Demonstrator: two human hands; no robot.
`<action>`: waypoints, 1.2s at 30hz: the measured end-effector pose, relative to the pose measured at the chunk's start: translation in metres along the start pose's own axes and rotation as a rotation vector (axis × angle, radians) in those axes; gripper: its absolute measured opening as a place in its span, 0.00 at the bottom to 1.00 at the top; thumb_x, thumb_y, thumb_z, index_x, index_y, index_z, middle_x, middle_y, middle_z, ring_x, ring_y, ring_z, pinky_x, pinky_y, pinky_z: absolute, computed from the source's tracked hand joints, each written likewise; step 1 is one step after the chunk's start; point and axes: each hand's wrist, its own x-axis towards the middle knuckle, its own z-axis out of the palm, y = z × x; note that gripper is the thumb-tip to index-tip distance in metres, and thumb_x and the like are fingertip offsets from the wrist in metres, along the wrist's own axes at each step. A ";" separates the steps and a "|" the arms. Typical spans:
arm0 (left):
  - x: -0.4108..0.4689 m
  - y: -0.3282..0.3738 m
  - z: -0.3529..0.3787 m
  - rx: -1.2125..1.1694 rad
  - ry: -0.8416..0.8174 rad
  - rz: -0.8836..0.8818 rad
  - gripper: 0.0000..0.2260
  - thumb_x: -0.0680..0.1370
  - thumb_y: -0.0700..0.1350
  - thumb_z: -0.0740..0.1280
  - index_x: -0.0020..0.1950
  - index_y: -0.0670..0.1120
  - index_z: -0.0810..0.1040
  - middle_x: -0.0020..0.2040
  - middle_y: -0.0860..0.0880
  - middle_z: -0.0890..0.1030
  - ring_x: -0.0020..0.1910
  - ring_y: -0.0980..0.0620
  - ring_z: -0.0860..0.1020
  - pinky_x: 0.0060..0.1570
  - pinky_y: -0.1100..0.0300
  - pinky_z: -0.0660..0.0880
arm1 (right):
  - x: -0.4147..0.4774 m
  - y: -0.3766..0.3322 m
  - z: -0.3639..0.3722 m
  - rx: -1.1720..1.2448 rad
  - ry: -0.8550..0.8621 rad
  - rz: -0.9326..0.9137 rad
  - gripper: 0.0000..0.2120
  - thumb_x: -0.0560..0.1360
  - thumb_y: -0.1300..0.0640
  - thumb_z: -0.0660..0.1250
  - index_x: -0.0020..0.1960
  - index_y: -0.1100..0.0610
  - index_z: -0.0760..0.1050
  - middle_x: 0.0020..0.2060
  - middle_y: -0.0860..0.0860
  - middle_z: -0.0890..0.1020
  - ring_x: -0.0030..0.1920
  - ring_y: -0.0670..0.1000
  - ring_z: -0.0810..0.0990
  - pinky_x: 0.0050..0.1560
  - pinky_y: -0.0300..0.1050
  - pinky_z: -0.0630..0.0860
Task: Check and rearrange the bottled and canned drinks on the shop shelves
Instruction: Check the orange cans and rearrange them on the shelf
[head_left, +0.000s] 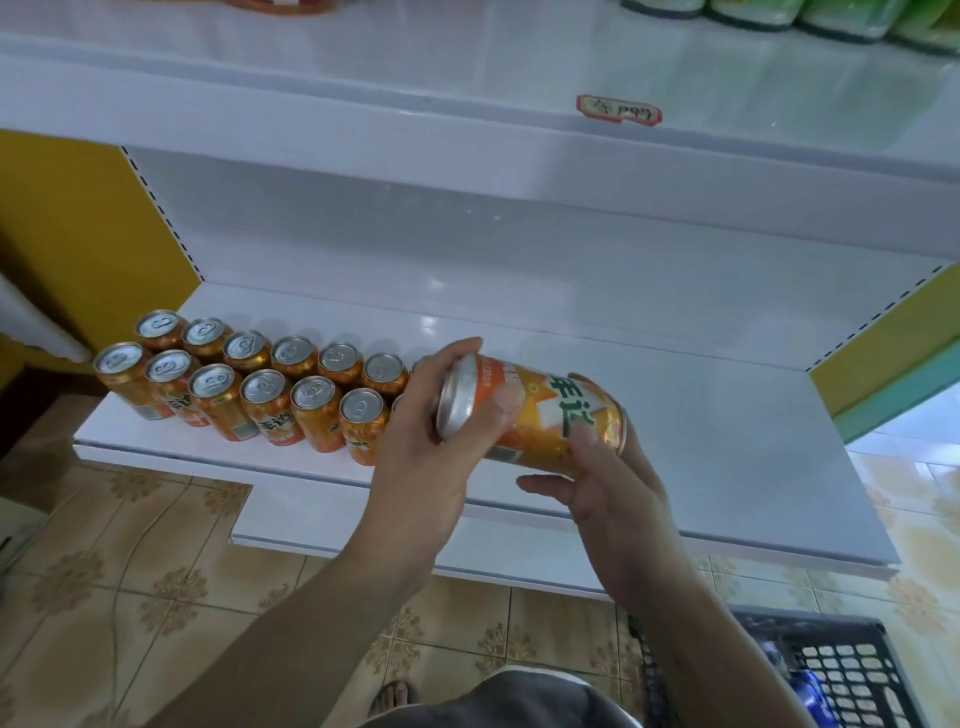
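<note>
The orange printed aluminium drink can (535, 421) lies on its side in the air just above the white metal shelf (727, 415). Its long axis runs left to right, with the silver lid facing left. The left hand (441, 431) curls round the lid end, and the right hand (613, 493) grips the base end from below, thumb on the label.

Two rows of matching orange cans (249, 384) stand upright on the left part of the shelf. Their right end is just beyond the left hand, so that hand is the nearer one for setting the can down. The can would probably have to be turned upright first.

The left hand hides the last cans of both rows, so the free spot cannot be seen. The black plastic basket (852, 670) at near right is cut off by the frame, and its contents are unclear.
</note>
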 end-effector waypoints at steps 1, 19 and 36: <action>0.001 0.000 0.000 0.012 -0.033 0.006 0.24 0.71 0.53 0.77 0.65 0.58 0.76 0.61 0.54 0.80 0.60 0.54 0.80 0.49 0.65 0.79 | 0.001 0.001 0.000 0.082 0.001 0.020 0.25 0.74 0.47 0.68 0.68 0.55 0.72 0.54 0.54 0.84 0.51 0.55 0.85 0.41 0.44 0.82; -0.006 -0.019 0.046 -0.037 -0.357 0.041 0.24 0.77 0.36 0.64 0.73 0.47 0.69 0.65 0.55 0.79 0.66 0.57 0.75 0.60 0.64 0.73 | -0.007 -0.011 -0.042 0.261 0.055 0.391 0.29 0.81 0.35 0.51 0.51 0.58 0.77 0.32 0.54 0.78 0.23 0.46 0.65 0.22 0.36 0.63; -0.067 -0.054 0.113 0.038 -0.281 0.012 0.23 0.76 0.38 0.66 0.71 0.49 0.72 0.63 0.54 0.81 0.62 0.59 0.77 0.59 0.64 0.75 | -0.062 -0.003 -0.125 0.272 -0.003 0.492 0.30 0.79 0.35 0.52 0.40 0.57 0.79 0.32 0.55 0.75 0.22 0.45 0.59 0.19 0.35 0.57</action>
